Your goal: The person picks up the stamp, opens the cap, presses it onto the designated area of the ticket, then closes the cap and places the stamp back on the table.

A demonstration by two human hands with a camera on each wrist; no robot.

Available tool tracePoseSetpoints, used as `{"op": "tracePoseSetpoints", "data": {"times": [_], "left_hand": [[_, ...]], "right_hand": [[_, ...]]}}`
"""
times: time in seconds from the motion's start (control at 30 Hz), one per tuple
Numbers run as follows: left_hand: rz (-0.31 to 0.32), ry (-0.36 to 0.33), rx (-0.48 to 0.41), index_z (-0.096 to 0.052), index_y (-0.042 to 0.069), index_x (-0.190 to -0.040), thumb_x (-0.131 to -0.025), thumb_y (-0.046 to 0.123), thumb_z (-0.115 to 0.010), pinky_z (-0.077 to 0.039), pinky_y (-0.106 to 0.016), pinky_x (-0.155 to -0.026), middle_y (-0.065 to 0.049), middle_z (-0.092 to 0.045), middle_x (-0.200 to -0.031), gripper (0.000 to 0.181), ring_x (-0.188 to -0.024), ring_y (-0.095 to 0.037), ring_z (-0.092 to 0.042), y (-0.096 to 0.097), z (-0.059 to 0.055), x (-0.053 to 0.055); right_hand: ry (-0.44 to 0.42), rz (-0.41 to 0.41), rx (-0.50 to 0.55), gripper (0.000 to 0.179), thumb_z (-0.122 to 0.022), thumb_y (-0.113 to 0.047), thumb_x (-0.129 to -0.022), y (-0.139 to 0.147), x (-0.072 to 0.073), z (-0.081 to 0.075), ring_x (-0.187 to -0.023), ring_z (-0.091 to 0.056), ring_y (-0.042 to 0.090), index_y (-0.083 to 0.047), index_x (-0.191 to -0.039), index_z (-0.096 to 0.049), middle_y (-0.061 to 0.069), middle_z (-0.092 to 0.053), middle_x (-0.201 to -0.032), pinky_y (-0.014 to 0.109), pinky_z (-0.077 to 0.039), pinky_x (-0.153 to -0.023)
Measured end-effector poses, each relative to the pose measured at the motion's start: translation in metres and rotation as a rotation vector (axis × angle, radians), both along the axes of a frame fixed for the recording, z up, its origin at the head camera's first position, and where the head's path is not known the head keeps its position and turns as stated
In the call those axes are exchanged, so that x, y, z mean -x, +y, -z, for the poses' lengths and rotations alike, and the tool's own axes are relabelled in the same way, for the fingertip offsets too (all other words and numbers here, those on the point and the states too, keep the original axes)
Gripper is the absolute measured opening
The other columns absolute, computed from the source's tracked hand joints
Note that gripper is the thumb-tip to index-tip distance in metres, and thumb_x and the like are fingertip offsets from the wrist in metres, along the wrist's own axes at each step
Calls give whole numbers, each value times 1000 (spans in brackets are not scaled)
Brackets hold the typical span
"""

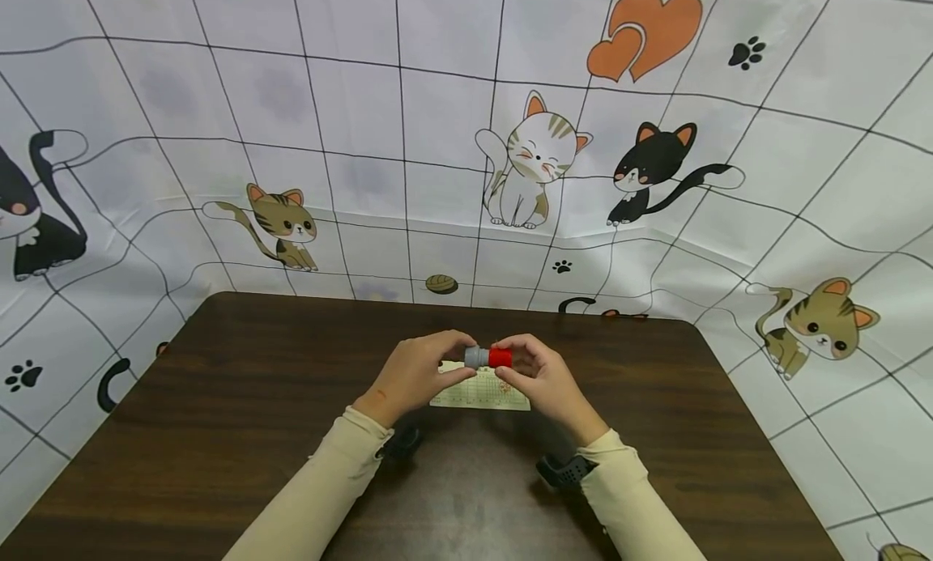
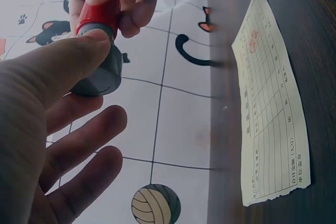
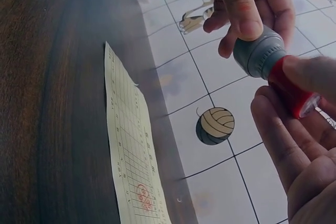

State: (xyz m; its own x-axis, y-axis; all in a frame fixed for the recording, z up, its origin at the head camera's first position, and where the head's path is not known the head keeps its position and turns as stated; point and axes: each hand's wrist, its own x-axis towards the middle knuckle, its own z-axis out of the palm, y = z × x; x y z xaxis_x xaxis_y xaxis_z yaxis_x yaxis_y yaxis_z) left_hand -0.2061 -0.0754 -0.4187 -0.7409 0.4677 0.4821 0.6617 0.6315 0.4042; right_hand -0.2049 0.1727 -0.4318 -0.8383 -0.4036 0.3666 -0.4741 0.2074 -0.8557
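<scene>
Both hands hold a small round stamp, raised above the table in front of me. My left hand pinches its grey cap between thumb and fingers. At the opposite end, my right hand grips the red body. Grey and red parts sit in one line, joined by a narrower grey ribbed collar. In the left wrist view the other left fingers are spread off the cap. A pale yellow printed slip lies beneath the hands, with a red stamp mark on it.
The dark brown wooden table has its far edge against a white sheet with a grid and cartoon cats. Black bands circle both wrists at the cuffs of the cream sleeves.
</scene>
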Motion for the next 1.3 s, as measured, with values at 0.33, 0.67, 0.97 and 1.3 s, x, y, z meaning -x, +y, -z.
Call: {"op": "tracePoseSetpoints", "data": {"times": [0.33,0.67,0.97,1.3], "left_hand": [[16,-100,-37,-65,15,-132,-92,29,-81,-61,-35,-87,1,-71,-123,46,-103,-14,-73,-2,5,1],[-78,-255,84,-61,17,-143,-95,42,-75,-48,-49,-108,-3,-60,-143,56,-133,-26,-57,-18,24,7],[-114,-309,146,-60,18,-144,-94,48,-75,-45,-54,-110,-6,-55,-148,61,-139,-31,-50,-31,35,6],[-127,-329,210,-58,17,-146,-94,50,-74,-42,-55,-113,-9,-52,-152,64,-141,-33,-48,-38,41,4]], "right_hand": [[-10,55,45,30,-74,-3,-95,1,4,5,-99,-71,25,-2,-123,-65,19,-70,-117,25,-59,-87],[-44,159,29,32,-76,-5,-93,13,9,10,-96,-72,23,-2,-123,-66,19,-70,-112,22,-58,-84],[-46,211,-5,31,-76,-5,-93,33,12,19,-92,-71,15,-2,-123,-66,19,-71,-108,20,-57,-81],[-76,265,-50,33,-77,-7,-94,53,11,20,-86,-72,12,-2,-124,-66,18,-72,-102,20,-56,-78]]}}
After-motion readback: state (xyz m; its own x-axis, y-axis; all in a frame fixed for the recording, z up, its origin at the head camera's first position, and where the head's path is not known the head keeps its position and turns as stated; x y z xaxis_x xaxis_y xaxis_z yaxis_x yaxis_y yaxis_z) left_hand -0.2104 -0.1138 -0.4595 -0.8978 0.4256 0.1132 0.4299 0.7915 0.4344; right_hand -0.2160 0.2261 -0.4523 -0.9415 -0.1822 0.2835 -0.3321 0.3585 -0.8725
